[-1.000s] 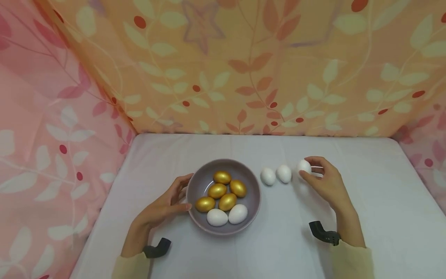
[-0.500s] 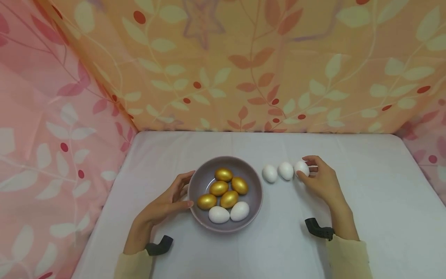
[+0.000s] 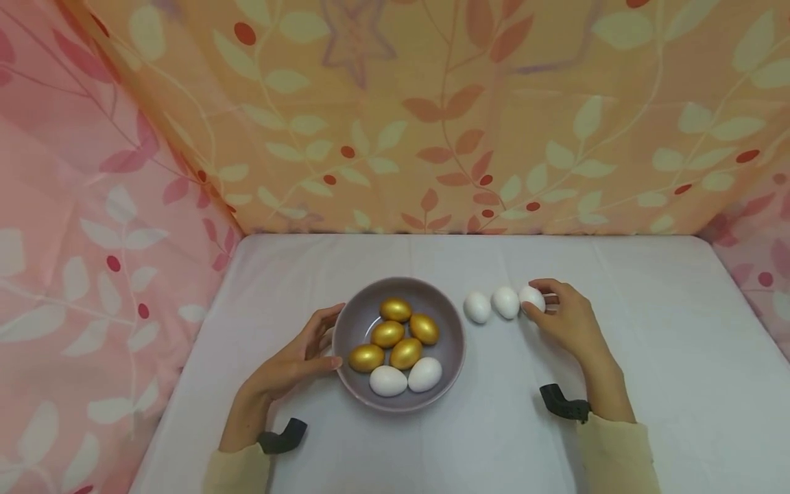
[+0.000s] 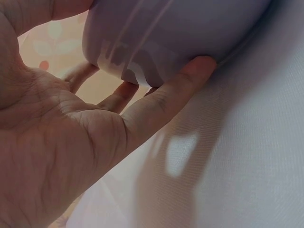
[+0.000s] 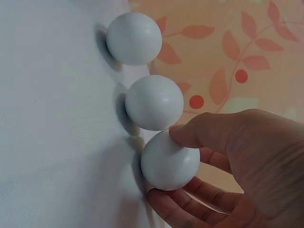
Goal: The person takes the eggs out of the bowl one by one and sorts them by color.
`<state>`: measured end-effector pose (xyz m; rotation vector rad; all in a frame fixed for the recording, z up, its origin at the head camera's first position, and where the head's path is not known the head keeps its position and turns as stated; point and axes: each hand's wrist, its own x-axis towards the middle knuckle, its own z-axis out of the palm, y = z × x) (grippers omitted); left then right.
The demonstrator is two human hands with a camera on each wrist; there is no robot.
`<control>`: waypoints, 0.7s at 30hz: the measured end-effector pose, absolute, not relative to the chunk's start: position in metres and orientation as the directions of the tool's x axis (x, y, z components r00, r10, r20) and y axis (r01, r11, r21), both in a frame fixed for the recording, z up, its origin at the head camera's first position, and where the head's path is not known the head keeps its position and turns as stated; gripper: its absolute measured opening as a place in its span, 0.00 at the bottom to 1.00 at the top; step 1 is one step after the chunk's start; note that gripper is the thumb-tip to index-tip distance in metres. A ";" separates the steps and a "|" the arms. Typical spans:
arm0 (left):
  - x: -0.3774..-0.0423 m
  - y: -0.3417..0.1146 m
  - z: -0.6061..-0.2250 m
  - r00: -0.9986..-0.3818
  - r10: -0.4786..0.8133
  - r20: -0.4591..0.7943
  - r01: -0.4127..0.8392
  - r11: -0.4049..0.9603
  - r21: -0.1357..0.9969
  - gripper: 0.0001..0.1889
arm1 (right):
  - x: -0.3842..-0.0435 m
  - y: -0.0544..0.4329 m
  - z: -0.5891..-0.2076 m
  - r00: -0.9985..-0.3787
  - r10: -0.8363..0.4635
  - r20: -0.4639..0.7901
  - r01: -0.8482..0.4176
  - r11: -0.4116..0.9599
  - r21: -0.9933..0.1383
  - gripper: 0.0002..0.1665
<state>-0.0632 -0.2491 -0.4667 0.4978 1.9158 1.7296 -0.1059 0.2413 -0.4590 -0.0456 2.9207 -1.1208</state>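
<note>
My left hand [image 3: 296,360] rests against the left side of a purple-grey bowl [image 3: 449,370]. Its thumb touches the rim, and its spread fingers [image 4: 164,102] lie along the outer wall in the left wrist view. Inside the bowl are several gold eggs [image 3: 387,334] and two white eggs, one at the front [image 3: 388,381] and one to its right [image 3: 424,374]. To the right of the bowl, my right hand [image 3: 570,319] pinches a white egg [image 5: 170,164] between thumb and fingers, at the table surface. This egg stands close beside a middle white egg [image 5: 154,102]; whether they touch I cannot tell.
A third white egg [image 3: 477,307] lies at the left end of the row, nearest the bowl. White cloth covers the table [image 3: 481,439]. An orange leaf-patterned curtain [image 3: 395,137] hangs behind, and a pink one [image 3: 80,274] on the left.
My right hand has moved left with its white egg, bringing it close to the other two in a row. The left hand keeps its place at the bowl.
</note>
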 end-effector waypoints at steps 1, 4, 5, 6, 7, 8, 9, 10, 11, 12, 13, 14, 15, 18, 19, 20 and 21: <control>-0.063 -0.249 -0.467 -0.804 0.580 -0.129 -0.070 0.124 0.990 0.44 | -0.106 0.242 -0.458 -0.999 -0.039 -0.006 -0.026 0.745 -0.667 0.29; -0.063 -0.248 -0.466 -0.803 0.581 -0.133 -0.079 0.118 0.990 0.44 | -0.106 0.243 -0.454 -0.998 -0.055 -0.025 -0.025 0.751 -0.660 0.30; -0.063 -0.248 -0.466 -0.803 0.581 -0.136 -0.083 0.117 0.990 0.44 | -0.105 0.243 -0.452 -0.998 -0.057 -0.031 -0.022 0.750 -0.661 0.31; -0.063 -0.247 -0.466 -0.801 0.583 -0.136 -0.085 0.114 0.990 0.44 | -0.105 0.243 -0.450 -0.998 -0.056 -0.031 -0.022 0.747 -0.664 0.31; -0.062 -0.247 -0.466 -0.799 0.585 -0.137 -0.089 0.110 0.990 0.44 | -0.105 0.243 -0.449 -0.998 -0.055 -0.028 -0.022 0.745 -0.666 0.32; -0.062 -0.247 -0.467 -0.798 0.588 -0.134 -0.088 0.106 0.990 0.44 | -0.104 0.244 -0.448 -0.999 -0.051 -0.020 -0.024 0.741 -0.671 0.31; -0.062 -0.247 -0.467 -0.797 0.590 -0.129 -0.085 0.102 0.991 0.44 | -0.104 0.244 -0.447 -0.999 -0.044 -0.013 -0.023 0.736 -0.676 0.31; -0.063 -0.247 -0.467 -0.795 0.595 -0.120 -0.077 0.097 0.992 0.44 | -0.104 0.244 -0.447 -0.999 -0.037 -0.006 -0.023 0.733 -0.679 0.31; -0.063 -0.247 -0.467 -0.795 0.595 -0.115 -0.073 0.095 0.993 0.43 | -0.105 0.243 -0.447 -0.999 -0.033 0.003 -0.026 0.730 -0.683 0.31; -0.064 -0.247 -0.467 -0.796 0.596 -0.110 -0.069 0.092 0.993 0.43 | -0.105 0.243 -0.447 -1.000 -0.027 0.010 -0.026 0.728 -0.685 0.31; -0.064 -0.247 -0.467 -0.796 0.596 -0.106 -0.065 0.089 0.994 0.43 | -0.105 0.243 -0.447 -1.000 -0.021 0.014 -0.025 0.728 -0.685 0.31; -0.065 -0.247 -0.467 -0.796 0.597 -0.101 -0.060 0.089 0.994 0.43 | -0.105 0.242 -0.447 -1.000 -0.015 0.019 -0.024 0.729 -0.685 0.31; -0.066 -0.247 -0.467 -0.795 0.599 -0.096 -0.055 0.088 0.995 0.43 | -0.105 0.242 -0.447 -1.000 -0.009 0.025 -0.023 0.729 -0.684 0.31; -0.066 -0.247 -0.468 -0.792 0.602 -0.100 -0.059 0.088 0.994 0.43 | -0.106 0.240 -0.448 -0.998 -0.003 0.057 -0.041 0.722 -0.691 0.29; -0.066 -0.248 -0.468 -0.790 0.605 -0.100 -0.060 0.086 0.994 0.43 | -0.106 0.239 -0.448 -0.997 -0.003 0.072 -0.052 0.721 -0.691 0.28; -0.065 -0.248 -0.469 -0.788 0.607 -0.100 -0.060 0.085 0.995 0.43 | -0.106 0.238 -0.448 -0.996 -0.004 0.090 -0.065 0.720 -0.691 0.27; -0.065 -0.248 -0.470 -0.788 0.607 -0.102 -0.064 0.084 0.994 0.43 | -0.106 0.237 -0.448 -0.994 -0.005 0.109 -0.080 0.716 -0.693 0.27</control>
